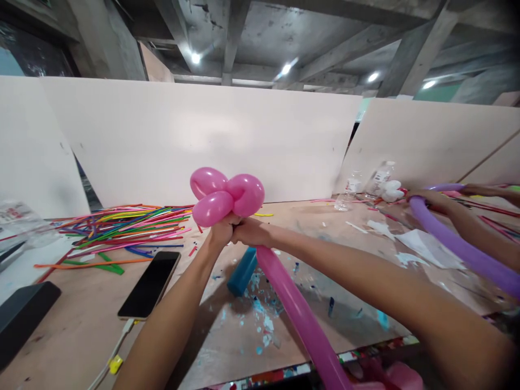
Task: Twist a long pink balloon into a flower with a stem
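Note:
A pink modelling balloon, twisted at one end into rounded loops like petals, is held up over the table by both my hands. Just under the loops, my left hand is closed around the twisted part. Pressed against it, my right hand is closed on the same balloon; its long straight tail runs from below that hand toward the front edge. The exact grip of the fingers is partly hidden. Below my hands, a blue cylinder-like object lies on the table.
Uninflated balloons lie heaped at left, near a phone on a cable and a black object. Plastic bottles stand back right. Another person's hand holds a purple balloon. White boards close the back. Scraps litter the table.

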`<action>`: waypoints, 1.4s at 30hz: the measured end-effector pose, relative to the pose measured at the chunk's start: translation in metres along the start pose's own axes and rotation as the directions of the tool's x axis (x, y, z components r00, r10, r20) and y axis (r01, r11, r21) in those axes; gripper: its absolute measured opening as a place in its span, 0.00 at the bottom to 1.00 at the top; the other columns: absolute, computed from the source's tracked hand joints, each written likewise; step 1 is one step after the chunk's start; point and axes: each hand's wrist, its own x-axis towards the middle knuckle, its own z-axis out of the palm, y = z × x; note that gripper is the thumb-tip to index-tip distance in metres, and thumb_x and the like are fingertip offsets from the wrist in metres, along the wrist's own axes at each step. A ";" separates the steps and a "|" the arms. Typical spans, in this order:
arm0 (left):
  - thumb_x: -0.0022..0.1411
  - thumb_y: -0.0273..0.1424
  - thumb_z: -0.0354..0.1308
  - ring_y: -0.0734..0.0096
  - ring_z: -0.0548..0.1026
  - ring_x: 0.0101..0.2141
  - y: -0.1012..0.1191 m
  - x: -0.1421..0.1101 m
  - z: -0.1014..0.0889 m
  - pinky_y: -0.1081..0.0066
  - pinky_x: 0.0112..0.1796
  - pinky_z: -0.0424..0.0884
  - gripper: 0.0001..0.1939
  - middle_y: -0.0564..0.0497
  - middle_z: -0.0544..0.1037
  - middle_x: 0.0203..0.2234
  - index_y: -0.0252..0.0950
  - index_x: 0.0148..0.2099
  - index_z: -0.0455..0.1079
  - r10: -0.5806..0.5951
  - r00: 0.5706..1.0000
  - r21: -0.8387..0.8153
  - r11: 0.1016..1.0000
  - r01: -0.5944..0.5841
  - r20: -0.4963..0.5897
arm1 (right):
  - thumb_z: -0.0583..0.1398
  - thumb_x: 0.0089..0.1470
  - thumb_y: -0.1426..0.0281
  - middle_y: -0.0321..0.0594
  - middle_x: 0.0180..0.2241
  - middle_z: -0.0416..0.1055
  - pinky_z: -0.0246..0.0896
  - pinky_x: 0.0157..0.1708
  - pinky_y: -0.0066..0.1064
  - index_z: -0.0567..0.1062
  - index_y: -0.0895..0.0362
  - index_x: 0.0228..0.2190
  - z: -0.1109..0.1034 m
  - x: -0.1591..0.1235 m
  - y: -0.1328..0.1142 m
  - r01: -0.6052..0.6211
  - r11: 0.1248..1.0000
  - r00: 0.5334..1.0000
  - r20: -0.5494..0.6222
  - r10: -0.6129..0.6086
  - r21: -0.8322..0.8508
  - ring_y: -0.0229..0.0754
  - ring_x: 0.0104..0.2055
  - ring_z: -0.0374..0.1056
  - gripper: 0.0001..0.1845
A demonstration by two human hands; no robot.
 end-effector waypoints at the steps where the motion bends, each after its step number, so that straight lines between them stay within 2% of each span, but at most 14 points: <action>1: 0.37 0.26 0.55 0.81 0.51 0.16 0.002 -0.001 0.003 0.73 0.19 0.47 0.17 0.57 0.51 0.10 0.36 0.13 0.46 -0.016 1.000 -0.007 1.000 0.016 0.014 | 0.58 0.38 0.77 0.29 0.11 0.55 0.45 0.14 0.23 0.63 0.58 0.16 -0.001 -0.003 0.001 -0.020 1.000 1.000 0.015 0.020 0.018 0.31 0.16 0.53 0.07; 5: 0.45 0.26 0.57 0.76 0.63 0.21 0.016 -0.003 0.014 0.74 0.24 0.62 0.10 0.54 0.64 0.15 0.35 0.17 0.60 -0.090 0.995 -0.083 0.992 0.093 0.036 | 0.64 0.39 0.73 0.34 0.17 0.67 0.62 0.19 0.26 0.67 0.59 0.22 -0.014 -0.017 0.004 -0.081 0.975 0.970 0.240 0.029 0.207 0.37 0.20 0.66 0.08; 8: 0.46 0.27 0.61 0.77 0.67 0.23 0.026 0.000 0.016 0.74 0.30 0.67 0.08 0.55 0.65 0.17 0.34 0.22 0.65 -0.116 0.988 -0.302 0.950 0.081 -0.101 | 0.67 0.40 0.71 0.35 0.23 0.71 0.68 0.24 0.29 0.67 0.58 0.32 -0.027 -0.026 0.009 -0.170 0.905 0.933 0.359 0.021 0.390 0.37 0.23 0.69 0.17; 10: 0.44 0.26 0.63 0.77 0.68 0.23 0.029 0.003 0.015 0.72 0.32 0.69 0.08 0.57 0.64 0.19 0.34 0.24 0.64 -0.138 0.976 -0.428 0.902 0.055 -0.166 | 0.67 0.44 0.67 0.35 0.24 0.71 0.68 0.23 0.27 0.66 0.57 0.35 -0.033 -0.031 0.012 -0.230 0.870 0.930 0.363 0.064 0.437 0.35 0.22 0.69 0.19; 14: 0.43 0.24 0.62 0.81 0.66 0.21 0.034 0.006 0.011 0.74 0.28 0.67 0.10 0.59 0.61 0.20 0.34 0.25 0.62 -0.191 0.976 -0.550 0.829 0.102 -0.106 | 0.64 0.50 0.59 0.34 0.24 0.69 0.67 0.22 0.25 0.67 0.58 0.40 -0.037 -0.039 0.021 -0.311 0.812 0.880 0.472 0.050 0.493 0.34 0.22 0.68 0.20; 17: 0.44 0.25 0.61 0.82 0.65 0.21 0.037 0.004 0.008 0.75 0.27 0.66 0.09 0.59 0.61 0.20 0.35 0.26 0.61 -0.150 0.984 -0.563 0.823 0.070 -0.098 | 0.60 0.53 0.55 0.33 0.23 0.68 0.64 0.20 0.25 0.66 0.57 0.40 -0.036 -0.042 0.027 -0.380 0.722 0.830 0.558 -0.011 0.579 0.34 0.20 0.66 0.21; 20: 0.47 0.28 0.62 0.80 0.67 0.22 0.038 0.000 0.009 0.72 0.31 0.69 0.08 0.58 0.62 0.21 0.35 0.29 0.64 -0.144 0.990 -0.548 0.827 0.124 0.006 | 0.50 0.59 0.49 0.32 0.20 0.64 0.57 0.15 0.22 0.66 0.57 0.38 -0.035 -0.044 0.029 -0.428 0.638 0.796 0.601 -0.071 0.641 0.33 0.16 0.60 0.23; 23: 0.49 0.29 0.62 0.83 0.62 0.18 0.036 -0.002 0.013 0.75 0.25 0.66 0.10 0.60 0.59 0.18 0.35 0.26 0.62 -0.161 0.983 -0.527 0.830 0.181 0.085 | 0.43 0.61 0.48 0.33 0.19 0.63 0.55 0.14 0.23 0.65 0.58 0.37 -0.032 -0.044 0.028 -0.463 0.630 0.765 0.640 -0.072 0.624 0.33 0.15 0.58 0.26; 27: 0.48 0.27 0.60 0.84 0.57 0.14 0.035 0.000 0.019 0.77 0.18 0.59 0.13 0.60 0.55 0.15 0.35 0.22 0.57 -0.180 0.984 -0.499 0.854 0.147 -0.017 | 0.54 0.59 0.53 0.32 0.21 0.65 0.57 0.17 0.22 0.65 0.58 0.36 -0.032 -0.045 0.028 -0.379 0.708 0.846 0.533 0.003 0.597 0.32 0.17 0.61 0.19; 29: 0.47 0.27 0.60 0.85 0.57 0.14 0.037 0.001 0.021 0.78 0.18 0.58 0.13 0.61 0.55 0.14 0.35 0.22 0.57 -0.191 0.979 -0.512 0.850 0.128 -0.073 | 0.56 0.57 0.55 0.32 0.22 0.66 0.59 0.18 0.21 0.66 0.58 0.38 -0.034 -0.046 0.028 -0.337 0.730 0.869 0.495 -0.002 0.595 0.32 0.18 0.62 0.18; 33: 0.47 0.27 0.60 0.85 0.57 0.13 0.045 0.003 0.017 0.79 0.17 0.57 0.11 0.62 0.55 0.14 0.36 0.24 0.57 -0.180 0.976 -0.576 0.814 0.076 -0.125 | 0.49 0.59 0.51 0.35 0.23 0.67 0.58 0.15 0.23 0.67 0.60 0.43 -0.034 -0.051 0.028 -0.368 0.677 0.814 0.572 -0.097 0.638 0.34 0.17 0.62 0.25; 36: 0.46 0.27 0.60 0.85 0.57 0.13 0.046 0.004 0.013 0.79 0.17 0.57 0.11 0.63 0.55 0.14 0.36 0.25 0.57 -0.183 0.972 -0.585 0.809 0.065 -0.146 | 0.49 0.59 0.51 0.33 0.21 0.64 0.55 0.14 0.23 0.67 0.59 0.39 -0.030 -0.052 0.028 -0.402 0.669 0.801 0.594 -0.074 0.625 0.32 0.16 0.58 0.24; 39: 0.46 0.27 0.60 0.85 0.57 0.13 0.043 0.006 0.011 0.79 0.17 0.57 0.12 0.62 0.55 0.14 0.36 0.24 0.56 -0.211 0.961 -0.547 0.833 0.082 -0.177 | 0.53 0.56 0.51 0.33 0.22 0.64 0.56 0.17 0.24 0.65 0.58 0.32 -0.027 -0.052 0.024 -0.294 0.809 0.880 0.474 0.022 0.508 0.32 0.17 0.59 0.21; 42: 0.46 0.27 0.60 0.85 0.57 0.13 0.042 0.007 0.014 0.78 0.16 0.57 0.13 0.62 0.56 0.13 0.36 0.23 0.55 -0.217 0.944 -0.507 0.860 0.064 -0.249 | 0.55 0.56 0.52 0.35 0.25 0.66 0.59 0.23 0.27 0.66 0.57 0.32 -0.029 -0.054 0.016 0.010 0.986 0.979 0.199 -0.043 0.164 0.36 0.23 0.63 0.19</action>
